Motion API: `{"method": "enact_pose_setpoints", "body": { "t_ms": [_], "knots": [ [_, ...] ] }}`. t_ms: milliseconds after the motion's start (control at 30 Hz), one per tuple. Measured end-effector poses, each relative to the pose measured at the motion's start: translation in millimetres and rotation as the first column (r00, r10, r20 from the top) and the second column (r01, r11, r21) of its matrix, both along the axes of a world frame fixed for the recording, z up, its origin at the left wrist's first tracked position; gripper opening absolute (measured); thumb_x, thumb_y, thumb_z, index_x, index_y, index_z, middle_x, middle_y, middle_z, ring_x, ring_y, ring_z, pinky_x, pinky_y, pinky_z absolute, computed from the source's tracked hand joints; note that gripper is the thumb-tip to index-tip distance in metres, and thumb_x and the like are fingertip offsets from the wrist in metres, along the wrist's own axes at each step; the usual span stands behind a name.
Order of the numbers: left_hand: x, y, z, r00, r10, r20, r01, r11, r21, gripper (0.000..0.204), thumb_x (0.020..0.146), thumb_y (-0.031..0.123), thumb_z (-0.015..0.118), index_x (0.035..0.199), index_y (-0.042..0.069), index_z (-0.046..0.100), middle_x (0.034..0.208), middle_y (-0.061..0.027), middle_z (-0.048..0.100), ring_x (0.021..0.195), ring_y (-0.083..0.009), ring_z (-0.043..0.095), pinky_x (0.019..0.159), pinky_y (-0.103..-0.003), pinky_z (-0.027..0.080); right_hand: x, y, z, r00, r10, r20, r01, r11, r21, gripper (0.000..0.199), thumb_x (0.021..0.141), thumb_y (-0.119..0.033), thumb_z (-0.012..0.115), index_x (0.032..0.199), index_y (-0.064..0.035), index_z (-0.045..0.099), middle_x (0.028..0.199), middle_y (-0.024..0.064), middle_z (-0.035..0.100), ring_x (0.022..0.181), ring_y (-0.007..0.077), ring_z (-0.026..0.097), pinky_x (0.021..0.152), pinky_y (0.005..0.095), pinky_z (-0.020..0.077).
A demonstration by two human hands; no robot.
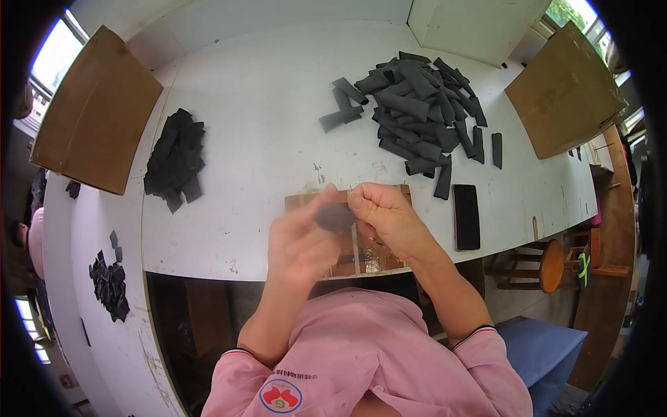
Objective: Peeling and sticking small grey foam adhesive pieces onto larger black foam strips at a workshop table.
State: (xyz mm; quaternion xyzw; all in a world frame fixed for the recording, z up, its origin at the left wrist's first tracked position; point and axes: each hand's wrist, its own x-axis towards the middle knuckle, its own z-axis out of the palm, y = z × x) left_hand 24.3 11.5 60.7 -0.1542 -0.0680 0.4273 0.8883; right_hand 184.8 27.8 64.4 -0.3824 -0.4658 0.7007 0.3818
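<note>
The right hand (385, 212) has its grip closed, thumb and finger pinched at the right edge of a dark piece (335, 217). The left hand (302, 240) is at the piece's left side, its fingers blurred, so I cannot tell how firmly its grip has hold. The piece is held up above a wooden board (299, 200) at the worktop's near edge. With so small a pinch on the right, the piece could slip or twist if the two hands pull unevenly; let go, it would probably fall onto the board or over the near edge.

On the white worktop (243, 139), a black phone (467, 217) lies right of the board, where a stray elbow might nudge it. Dark tubes (410, 104) are heaped at the far right, loose enough to roll if bumped; a flatter dark heap (175, 156) lies left. Cartons (97, 111) stand at both sides. Beyond are a round stool (551, 266) at right and a person in pink (36, 240) at far left.
</note>
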Motion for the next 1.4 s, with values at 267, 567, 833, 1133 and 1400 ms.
{"method": "enact_pose_setpoints", "body": {
  "t_ms": [267, 567, 833, 1133, 1400],
  "knots": [
    [-3.1, -0.8, -18.9, 0.962, 0.018, -0.272, -0.031, 0.999, -0.044, 0.032, 0.085, 0.003, 0.035, 0.117, 0.0, 0.042, 0.06, -0.0049, 0.049, 0.033, -0.0063, 0.032, 0.032, -0.02, 0.028, 2.0, 4.4, -20.1, 1.0, 0.022, -0.021, -0.022, 1.0, -0.016, 0.023, 0.087, -0.027, 0.051, 0.075, -0.0078, 0.051, 0.064, -0.0043, 0.046, 0.056, 0.0038, 0.042, 0.05, 0.0178, 0.0349],
    [7.0, -12.6, 1.5, 0.49, 0.412, -0.768, 0.069, 0.86, 0.505, 0.029, 0.082, -0.006, 0.043, 0.111, -0.003, 0.04, 0.072, -0.0094, 0.055, 0.034, -0.0036, 0.033, 0.03, -0.018, 0.027, 4.0, 5.3, -29.1, 0.997, 0.075, -0.03, -0.071, 0.989, 0.126, 0.02, 0.087, -0.019, 0.05, 0.073, -0.005, 0.049, 0.063, -0.0047, 0.045, 0.057, 0.0033, 0.037, 0.051, 0.0182, 0.0318],
    [-5.5, -3.9, -49.1, 0.877, 0.092, -0.472, -0.016, 0.987, 0.161, 0.036, 0.082, -0.003, 0.037, 0.117, -0.003, 0.042, 0.08, -0.0154, 0.057, 0.032, -0.005, 0.036, 0.033, -0.018, 0.032, 1.6, -1.4, -51.0, 0.999, 0.016, -0.04, -0.014, 0.999, 0.042, 0.019, 0.087, -0.019, 0.05, 0.074, -0.0054, 0.051, 0.063, -0.0035, 0.047, 0.056, 0.0034, 0.041, 0.052, 0.0179, 0.0343],
    [3.2, 10.6, -29.0, 0.994, 0.107, -0.005, -0.105, 0.957, -0.272, 0.03, 0.09, 0.009, 0.029, 0.116, -0.001, 0.04, 0.075, -0.0056, 0.05, 0.038, -0.0069, 0.033, 0.029, -0.019, 0.033, -3.4, 15.0, -26.5, 0.995, 0.062, 0.082, -0.063, 0.998, 0.01, 0.022, 0.087, -0.022, 0.049, 0.073, -0.005, 0.051, 0.064, -0.0037, 0.047, 0.056, 0.0037, 0.042, 0.051, 0.0187, 0.0361],
    [3.6, -12.8, -48.5, 0.813, 0.201, -0.546, -0.106, 0.974, 0.201, 0.03, 0.084, -0.001, 0.042, 0.113, -0.003, 0.041, 0.084, -0.0137, 0.059, 0.036, -0.0047, 0.035, 0.033, -0.018, 0.03, 3.1, 1.4, -61.4, 0.998, 0.022, -0.061, -0.024, 0.999, -0.029, 0.021, 0.087, -0.022, 0.05, 0.074, -0.0052, 0.052, 0.065, -0.0031, 0.048, 0.057, 0.0042, 0.043, 0.053, 0.0189, 0.0369]
  ]
}}
